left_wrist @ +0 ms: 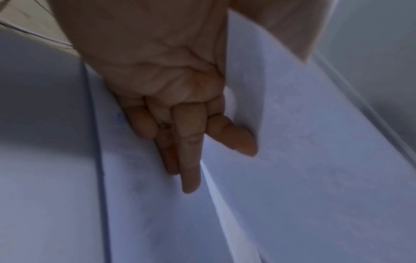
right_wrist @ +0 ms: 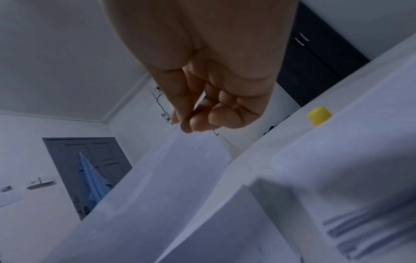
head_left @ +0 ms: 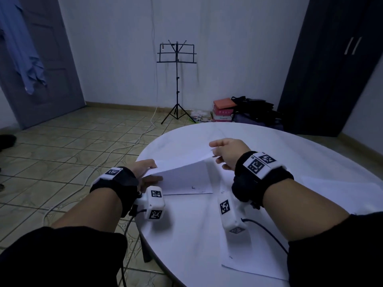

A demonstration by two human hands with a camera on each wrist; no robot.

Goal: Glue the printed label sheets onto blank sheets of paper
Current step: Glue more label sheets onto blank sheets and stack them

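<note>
Both hands hold a white sheet (head_left: 182,154) lifted above the round white table (head_left: 279,141). My left hand (head_left: 150,169) pinches its left edge between thumb and index finger (left_wrist: 238,140); the other fingers point down at a second sheet (head_left: 186,185) lying flat beneath. My right hand (head_left: 215,152) pinches the raised sheet's right corner with curled fingertips (right_wrist: 198,122), holding that end higher. In the right wrist view a yellow cap (right_wrist: 319,115) shows on the table, beside a sheet with blurred printed lines (right_wrist: 364,229).
More white sheets lie near the table's front edge (head_left: 244,259) and at its right (head_left: 342,193). Off the table's far side stand a music stand (head_left: 176,79), boxes and bags (head_left: 244,110) and a dark wardrobe (head_left: 331,65). Cables (head_left: 116,150) cross the tiled floor.
</note>
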